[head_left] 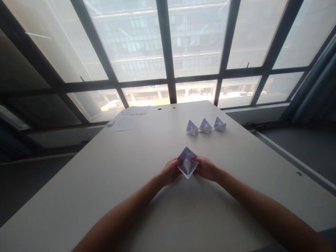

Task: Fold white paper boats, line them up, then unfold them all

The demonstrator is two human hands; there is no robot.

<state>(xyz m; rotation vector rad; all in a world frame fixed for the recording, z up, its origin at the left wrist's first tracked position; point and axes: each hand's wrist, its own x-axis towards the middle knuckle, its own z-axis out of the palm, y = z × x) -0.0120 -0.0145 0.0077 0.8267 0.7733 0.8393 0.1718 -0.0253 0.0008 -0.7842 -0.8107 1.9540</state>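
Note:
Between my two hands is a folded white paper boat (pixel 187 163), its pointed ends facing away from me and toward me. My left hand (pixel 171 171) grips its left side, thumb on the inner fold. On the right side my right hand (pixel 206 168) holds it the same way, fingers partly hidden under the paper. Beyond my hands three more paper boats stand in a row on the white table: a left one (pixel 192 128), a middle one (pixel 205 126) and a right one (pixel 219 124).
Sheets of white paper (pixel 120 124) lie at the far left of the table (pixel 126 182), with more sheets (pixel 136 110) behind them. A small dark item (pixel 299 173) is near the right edge. Large windows (pixel 194 38) rise behind the table, and a curtain (pixel 307 87) hangs at the right.

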